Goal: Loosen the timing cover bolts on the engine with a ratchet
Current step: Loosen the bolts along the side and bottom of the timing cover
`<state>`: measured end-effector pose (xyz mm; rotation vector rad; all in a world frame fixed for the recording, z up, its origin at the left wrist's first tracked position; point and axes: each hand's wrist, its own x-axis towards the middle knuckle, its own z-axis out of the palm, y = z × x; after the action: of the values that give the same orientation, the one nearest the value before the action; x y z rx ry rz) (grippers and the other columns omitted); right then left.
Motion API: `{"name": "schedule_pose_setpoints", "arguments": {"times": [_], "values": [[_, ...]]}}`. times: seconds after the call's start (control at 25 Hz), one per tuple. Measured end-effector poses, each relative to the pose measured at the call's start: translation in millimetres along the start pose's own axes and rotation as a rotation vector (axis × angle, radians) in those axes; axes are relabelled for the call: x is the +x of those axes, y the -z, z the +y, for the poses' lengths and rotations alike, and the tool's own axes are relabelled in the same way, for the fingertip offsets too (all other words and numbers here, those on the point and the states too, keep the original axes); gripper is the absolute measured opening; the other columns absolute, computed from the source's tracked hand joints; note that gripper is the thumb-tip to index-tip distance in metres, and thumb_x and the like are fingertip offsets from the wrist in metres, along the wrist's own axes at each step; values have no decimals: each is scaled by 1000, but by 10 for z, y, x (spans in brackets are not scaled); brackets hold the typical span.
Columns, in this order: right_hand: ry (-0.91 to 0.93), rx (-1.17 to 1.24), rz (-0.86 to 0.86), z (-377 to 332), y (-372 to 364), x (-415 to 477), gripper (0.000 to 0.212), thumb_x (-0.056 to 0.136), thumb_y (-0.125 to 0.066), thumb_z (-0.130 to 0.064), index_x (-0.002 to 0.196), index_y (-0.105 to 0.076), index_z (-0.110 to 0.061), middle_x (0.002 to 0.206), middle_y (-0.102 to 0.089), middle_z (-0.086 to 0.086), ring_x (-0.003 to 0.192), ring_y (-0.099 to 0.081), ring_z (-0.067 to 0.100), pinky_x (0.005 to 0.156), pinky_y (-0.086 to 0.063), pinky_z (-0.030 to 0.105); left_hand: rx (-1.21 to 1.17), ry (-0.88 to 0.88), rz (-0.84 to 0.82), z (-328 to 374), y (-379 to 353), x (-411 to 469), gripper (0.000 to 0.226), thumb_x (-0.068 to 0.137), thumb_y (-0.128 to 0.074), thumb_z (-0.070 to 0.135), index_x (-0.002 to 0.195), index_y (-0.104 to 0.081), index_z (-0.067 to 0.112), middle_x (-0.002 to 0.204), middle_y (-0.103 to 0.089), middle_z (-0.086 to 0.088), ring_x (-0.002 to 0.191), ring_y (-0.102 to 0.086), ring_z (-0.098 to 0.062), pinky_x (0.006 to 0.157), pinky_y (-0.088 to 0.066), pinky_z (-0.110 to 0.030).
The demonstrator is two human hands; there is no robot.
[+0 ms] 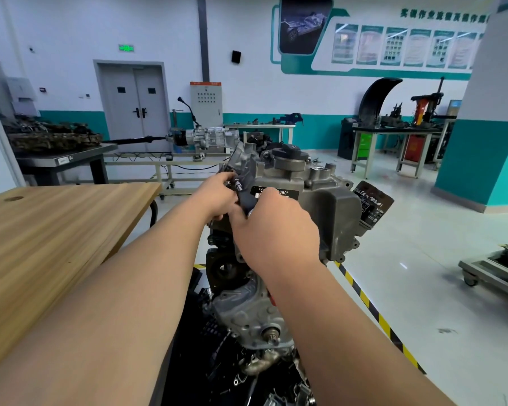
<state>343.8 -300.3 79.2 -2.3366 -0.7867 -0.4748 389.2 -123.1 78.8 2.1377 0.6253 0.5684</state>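
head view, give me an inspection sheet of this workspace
surface: wooden table, left of the engine
job's things: engine in front of the person; ratchet at its upper cover
clutter: loose dark parts around the engine's base
hands: left hand holds the ratchet's head end; right hand grips its handle
cables: black wires on the frame under the gearbox
surroundings: double door, workbench, yellow-black floor tape

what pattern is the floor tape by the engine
Floor tape: yellow and black stripes, head view.
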Motion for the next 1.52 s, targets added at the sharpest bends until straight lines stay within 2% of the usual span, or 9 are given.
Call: {"name": "schedule_pose_setpoints", "arguments": {"times": [0.16, 0.36, 0.44, 0.64, 0.76, 0.92, 1.08, 1.24, 1.52], "values": [[136, -42, -26, 5, 13, -31, 33, 91, -57, -29, 117, -39, -18, 116, -48, -1, 70, -48, 25, 44, -21, 27, -96, 26, -23, -22, -19, 7, 47, 93, -47, 8, 136, -48, 29, 93, -61, -15, 64, -45, -23, 44, -32, -27], [115, -118, 55, 25, 74, 3, 26, 97, -42, -43, 91, -38, -19, 64, -39, -4, 50, -32, 17, 44, -15, 28, -267, 67, -15, -30, -49, 35, 49, 93, -46, 2, 135, -50, 26, 94, -57, -14, 79, -47, -24, 54, -35, -31], [61, -101, 21, 20, 61, 4, 29, 96, -44, -45, 89, -34, -19, 64, -33, -5, 48, -24, 14, 44, -15, 28, -275, 63, -9, -22, -59, 28, 48, 94, -45, 1, 134, -51, 25, 95, -55, -13, 79, -47, -24, 55, -36, -32], [117, -37, -62, -35, 14, -28, 41, 89, -57, -21, 124, -37, -18, 122, -40, 2, 57, -37, 20, 47, -26, 29, -276, 86, -24, -10, -36, -14, 44, 93, -49, 3, 129, -50, 30, 86, -53, -11, 53, -39, -18, 36, -28, -20], [106, -49, 6, -45, 51, 10, 20, 93, -52, -28, 108, -43, -18, 96, -53, 0, 63, -40, 20, 48, -22, 29, -306, 103, -6, 9, -38, -24, 43, 95, -44, 5, 128, -52, 30, 92, -55, -12, 62, -45, -21, 42, -31, -24], [44, -40, -10, -6, 7, -7, 24, 98, -39, -40, 89, -36, -18, 63, -32, -4, 50, -23, 13, 45, -13, 28, -520, 254, 64, 50, -87, 53, 36, 97, -34, 13, 112, -63, 27, 75, -50, -7, 55, -39, -17, 47, -28, -25], [-44, 336, -161, 79, -79, -60, 30, 95, -45, -46, 105, -47, -17, 82, -56, -1, 72, -51, 21, 55, -39, 33, -477, 235, 80, 71, -129, 74, 20, 94, -50, 30, 81, -61, 20, 55, -49, 0, 43, -39, -13, 40, -30, -16], [-190, 774, -217, 209, -187, -260, 32, 94, -50, -35, 124, -41, -28, 94, -69, 1, 82, -68, 21, 78, -55, 41, -448, 224, 78, 29, -173, 145, 23, 97, -51, 32, 81, -57, 17, 53, -46, 0, 37, -36, -10, 37, -29, -15], [-3, 754, -121, 841, -414, -607, 23, 91, -58, -34, 108, -49, -48, 87, -64, -27, 65, -61, 1, 54, -46, 13, -495, 196, 285, -97, -254, 62, 16, 93, -59, 36, 98, -62, 21, 61, -44, 0, 45, -37, -12, 35, -30, -16]]}}
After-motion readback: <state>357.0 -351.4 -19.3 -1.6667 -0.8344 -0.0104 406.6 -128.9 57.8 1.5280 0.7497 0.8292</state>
